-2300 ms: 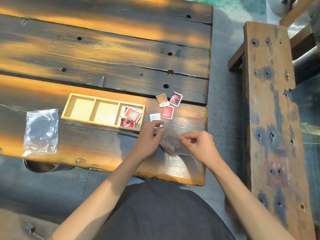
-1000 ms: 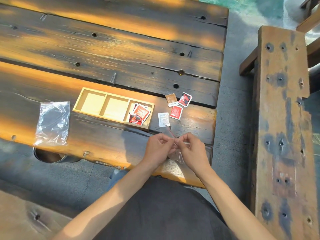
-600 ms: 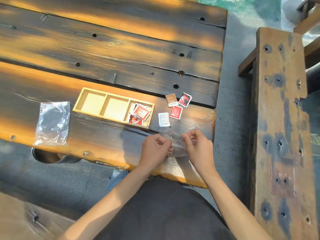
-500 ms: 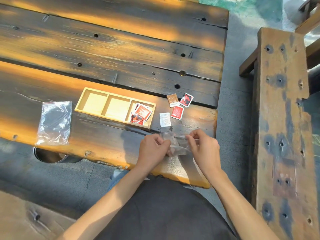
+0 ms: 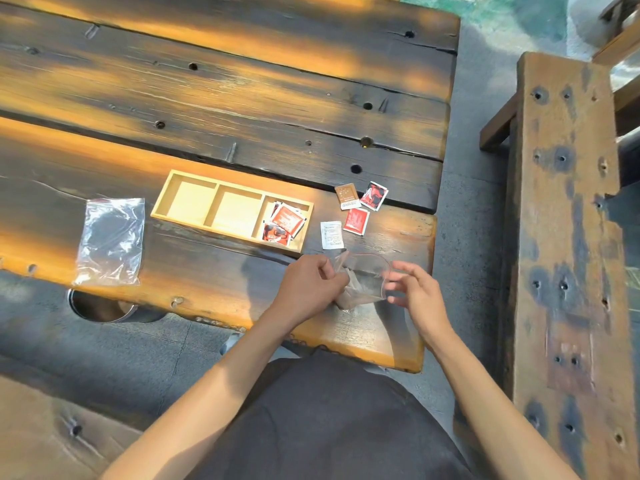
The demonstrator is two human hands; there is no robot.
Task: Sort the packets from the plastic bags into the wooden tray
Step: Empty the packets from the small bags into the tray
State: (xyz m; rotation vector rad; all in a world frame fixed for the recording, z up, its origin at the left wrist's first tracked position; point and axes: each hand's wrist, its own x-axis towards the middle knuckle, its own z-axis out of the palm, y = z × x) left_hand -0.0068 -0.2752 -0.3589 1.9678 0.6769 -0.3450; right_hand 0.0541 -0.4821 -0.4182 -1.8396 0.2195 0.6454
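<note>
We're at a dark, scorched plank table with bolt holes, on grey concrete floor; a weathered bench stands right of it. Our left hand pinches the clear plastic bag, just near of the wooden tray. Our right hand is open, fingers spread at the bag's mouth; contact unclear. Red packets fill the tray's right compartment. Four loose packets lie right of the tray, a second bag left.

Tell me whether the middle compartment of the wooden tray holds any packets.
No: only the right compartment of the light wooden tray holds red packets.
</note>
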